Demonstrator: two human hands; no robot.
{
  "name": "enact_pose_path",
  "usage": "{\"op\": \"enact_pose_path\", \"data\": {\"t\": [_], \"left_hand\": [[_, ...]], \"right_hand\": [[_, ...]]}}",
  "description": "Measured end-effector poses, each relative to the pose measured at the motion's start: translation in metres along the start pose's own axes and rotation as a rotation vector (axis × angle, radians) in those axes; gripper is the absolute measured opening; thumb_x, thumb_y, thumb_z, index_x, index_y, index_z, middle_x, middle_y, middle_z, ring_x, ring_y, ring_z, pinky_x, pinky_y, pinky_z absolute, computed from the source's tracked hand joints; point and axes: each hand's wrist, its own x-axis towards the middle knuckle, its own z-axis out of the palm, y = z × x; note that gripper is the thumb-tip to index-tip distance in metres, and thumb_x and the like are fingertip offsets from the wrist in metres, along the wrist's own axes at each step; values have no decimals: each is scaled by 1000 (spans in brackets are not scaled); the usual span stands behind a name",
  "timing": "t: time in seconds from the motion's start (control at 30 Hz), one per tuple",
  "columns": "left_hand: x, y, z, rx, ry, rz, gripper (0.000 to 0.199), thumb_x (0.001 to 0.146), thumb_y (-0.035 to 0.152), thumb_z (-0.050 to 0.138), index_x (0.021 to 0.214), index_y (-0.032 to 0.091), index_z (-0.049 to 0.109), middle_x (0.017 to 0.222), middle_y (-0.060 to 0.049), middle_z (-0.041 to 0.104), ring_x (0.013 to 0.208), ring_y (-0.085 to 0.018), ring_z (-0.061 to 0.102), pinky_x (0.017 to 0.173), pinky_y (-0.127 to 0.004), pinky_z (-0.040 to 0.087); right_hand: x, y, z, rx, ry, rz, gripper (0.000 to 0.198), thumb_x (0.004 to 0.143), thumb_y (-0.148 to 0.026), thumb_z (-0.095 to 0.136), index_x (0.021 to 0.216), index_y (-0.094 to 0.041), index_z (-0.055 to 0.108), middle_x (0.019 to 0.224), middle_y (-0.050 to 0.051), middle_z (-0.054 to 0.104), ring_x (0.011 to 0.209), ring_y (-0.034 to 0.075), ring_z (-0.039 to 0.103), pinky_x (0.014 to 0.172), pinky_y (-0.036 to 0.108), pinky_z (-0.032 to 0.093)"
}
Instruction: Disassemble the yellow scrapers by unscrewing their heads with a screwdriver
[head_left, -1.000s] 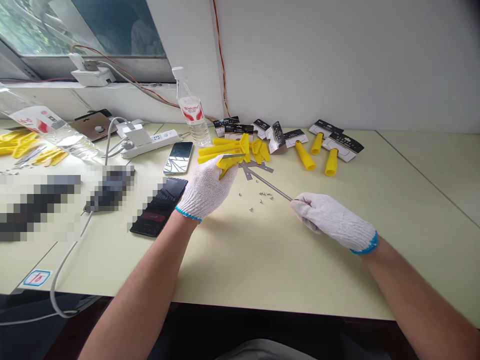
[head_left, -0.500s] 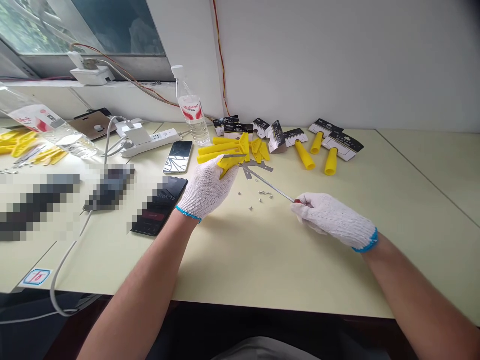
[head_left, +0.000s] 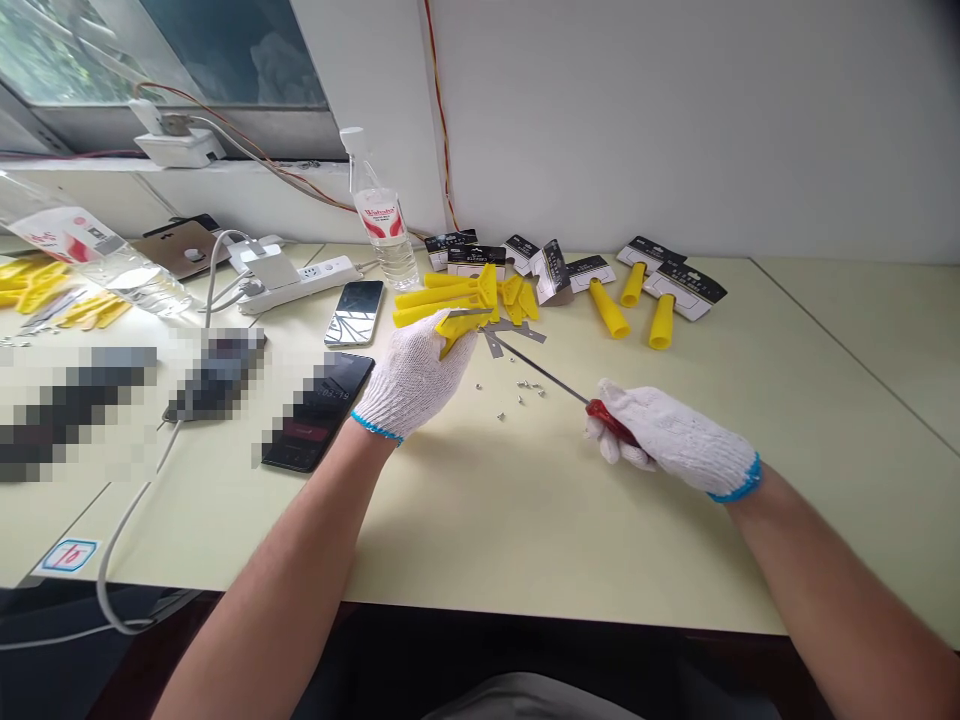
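My left hand (head_left: 420, 365), in a white knit glove, is closed on a yellow plastic scraper head (head_left: 459, 326) with a thin metal strip along it. My right hand (head_left: 660, 430), also gloved, grips the red handle of a screwdriver (head_left: 551, 376). Its shaft slants up to the left, with the tip at the scraper head; whether it sits in a screw I cannot tell. Right behind my left hand lie more yellow scraper pieces (head_left: 442, 283). Flat metal blades (head_left: 529, 332) lie beside the tip, and several small screws (head_left: 522, 385) are scattered nearer me.
Black cards (head_left: 553, 275) and yellow handles (head_left: 609, 309) lie along the wall. An upright water bottle (head_left: 385, 235), a power strip (head_left: 307, 282) and phones (head_left: 319, 415) stand or lie to the left. A white cable (head_left: 146, 500) hangs over the table's front edge.
My right hand has rolled around the screwdriver, and its fingers have loosened so more of the red handle shows. My left hand and the scraper head stay nearly in place.
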Motion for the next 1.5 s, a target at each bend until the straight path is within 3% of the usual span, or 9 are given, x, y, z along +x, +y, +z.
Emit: {"op": "enact_pose_path", "data": {"t": [0.17, 0.33, 0.53, 0.73, 0.93, 1.13, 1.33, 1.4, 1.5], "left_hand": [[1, -4, 4, 71, 70, 130, 25, 102, 21, 56, 80, 18, 66, 89, -8, 75, 99, -20, 71, 97, -29, 53], [0, -3, 5, 80, 54, 122, 19, 101, 19, 57, 95, 16, 74, 93, -9, 78, 98, -20, 73, 97, -28, 54], [0, -1, 3, 98, 52, 105, 21, 103, 21, 58, 111, 16, 77, 96, -9, 79, 94, -20, 72, 94, -29, 54], [0, -3, 4, 104, 65, 149, 26, 103, 22, 58, 120, 15, 77, 96, -10, 78, 95, -20, 72, 96, -29, 53], [0, -3, 4, 117, 62, 114, 27, 102, 20, 59, 121, 15, 78, 101, -11, 80, 99, -21, 73, 96, -30, 54], [0, 0, 3, 96, 54, 123, 27, 103, 21, 58, 121, 14, 77, 105, -11, 79, 103, -21, 72, 100, -30, 53], [0, -2, 2, 99, 50, 111, 28, 104, 22, 57, 121, 13, 78, 95, -10, 78, 98, -21, 72, 100, -31, 53], [0, -3, 3, 105, 59, 115, 29, 103, 23, 57, 121, 15, 78, 93, -9, 77, 94, -21, 72, 97, -31, 54], [0, -4, 4, 121, 65, 112, 30, 102, 23, 56, 123, 18, 77, 91, -6, 77, 89, -21, 72, 92, -31, 56]], "right_hand": [[2, -1, 0, -156, 117, 3, 62, 92, -80, 60, 79, -19, 57, 63, -1, 52, 53, 8, 42, 48, 20, 31], [0, -2, 1, -28, 6, 0, 71, 99, -82, 42, 83, -18, 67, 64, 4, 62, 48, 8, 38, 45, 22, 30], [-1, -7, -1, -154, 175, 5, 59, 93, -77, 61, 78, -20, 56, 62, -1, 54, 54, 9, 42, 50, 21, 33], [-1, 0, 1, 16, -1, 14, 70, 97, -83, 44, 87, -19, 67, 66, 4, 63, 50, 10, 41, 47, 23, 32], [2, -2, 1, -177, 206, -15, 58, 95, -75, 59, 80, -20, 58, 63, -2, 53, 54, 9, 41, 49, 21, 31], [-1, 0, 2, 31, 5, 33, 69, 99, -80, 42, 86, -18, 67, 64, 3, 59, 50, 10, 43, 46, 24, 32], [1, -5, 0, -258, 292, -45, 53, 95, -72, 63, 81, -21, 56, 65, -2, 51, 56, 10, 42, 51, 24, 31], [0, -4, -2, -269, 249, -23, 54, 92, -75, 65, 85, -21, 57, 62, -3, 50, 53, 10, 40, 50, 24, 30], [0, 1, -3, -111, 34, -19, 66, 98, -81, 45, 89, -19, 66, 63, 1, 56, 50, 11, 39, 48, 25, 30]]}}
